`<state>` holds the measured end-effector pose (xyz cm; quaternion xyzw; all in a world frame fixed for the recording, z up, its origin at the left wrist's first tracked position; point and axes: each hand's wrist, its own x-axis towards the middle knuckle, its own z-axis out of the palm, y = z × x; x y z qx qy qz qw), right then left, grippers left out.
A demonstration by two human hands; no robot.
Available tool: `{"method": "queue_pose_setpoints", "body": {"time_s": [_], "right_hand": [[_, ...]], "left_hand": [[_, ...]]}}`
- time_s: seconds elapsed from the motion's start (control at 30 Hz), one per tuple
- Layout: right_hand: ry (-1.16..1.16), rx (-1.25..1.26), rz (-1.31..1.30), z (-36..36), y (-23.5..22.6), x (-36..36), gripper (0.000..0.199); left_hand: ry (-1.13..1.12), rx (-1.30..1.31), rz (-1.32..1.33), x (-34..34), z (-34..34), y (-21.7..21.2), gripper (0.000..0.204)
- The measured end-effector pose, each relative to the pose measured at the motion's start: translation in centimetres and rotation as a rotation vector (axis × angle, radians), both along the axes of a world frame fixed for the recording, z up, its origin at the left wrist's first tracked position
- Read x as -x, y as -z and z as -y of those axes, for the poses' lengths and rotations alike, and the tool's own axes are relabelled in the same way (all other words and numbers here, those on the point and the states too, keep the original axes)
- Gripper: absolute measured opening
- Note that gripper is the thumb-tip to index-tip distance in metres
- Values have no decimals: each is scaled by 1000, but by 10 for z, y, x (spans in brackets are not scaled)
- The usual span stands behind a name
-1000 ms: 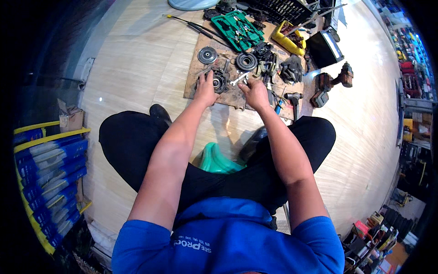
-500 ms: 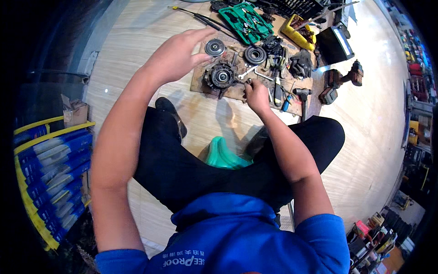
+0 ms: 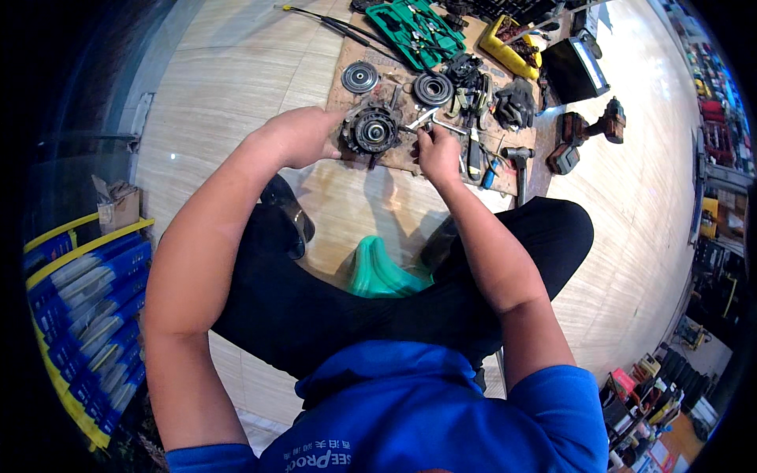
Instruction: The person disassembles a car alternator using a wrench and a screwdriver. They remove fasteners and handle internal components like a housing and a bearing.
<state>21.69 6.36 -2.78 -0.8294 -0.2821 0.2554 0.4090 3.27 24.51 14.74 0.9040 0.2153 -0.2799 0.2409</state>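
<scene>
Your left hand (image 3: 303, 135) is closed against the left side of the round metal part (image 3: 372, 130), which sits on the cardboard sheet (image 3: 394, 162). Your right hand (image 3: 435, 150) grips what looks like a wrench (image 3: 422, 120) at its right edge. If the wrench slips, your knuckles could strike the part, or it could skid off the sheet. Further right, the green case (image 3: 418, 31) holds hand tools, and the yellow tray (image 3: 514, 49) holds small dark items

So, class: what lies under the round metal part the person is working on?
The round part rests on a brown board, which lies on the pale floor. The left hand steadies it. The board right beneath the part is covered.
</scene>
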Motion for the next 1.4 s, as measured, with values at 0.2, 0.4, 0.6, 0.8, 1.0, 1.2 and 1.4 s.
{"method": "queue_pose_setpoints", "body": {"time_s": [0.2, 0.4, 0.6, 0.8, 1.0, 1.2, 1.4], "right_hand": [[31, -32, -96, -6, -4, 7, 19], [-256, 95, 280, 1, -15, 8, 15], [-456, 208, 403, 7, -10, 0, 21], [-373, -1, 242, 8, -15, 7, 30], [-417, 39, 354, 7, -24, 10, 38], [-362, 107, 274, 7, -17, 11, 41], [-439, -42, 27, 15, -3, 0, 44]], "left_hand": [[26, -6, -27, 3, -5, 12, 65], [37, -16, 21, 4, -3, 17, 65], [60, -60, 141, 9, -4, 25, 63], [42, -28, 117, 10, -4, 22, 64], [39, -26, 88, 7, 2, 12, 64], [40, -40, 137, -17, 13, -13, 63], [51, -60, 160, -32, 8, -20, 63]]}}
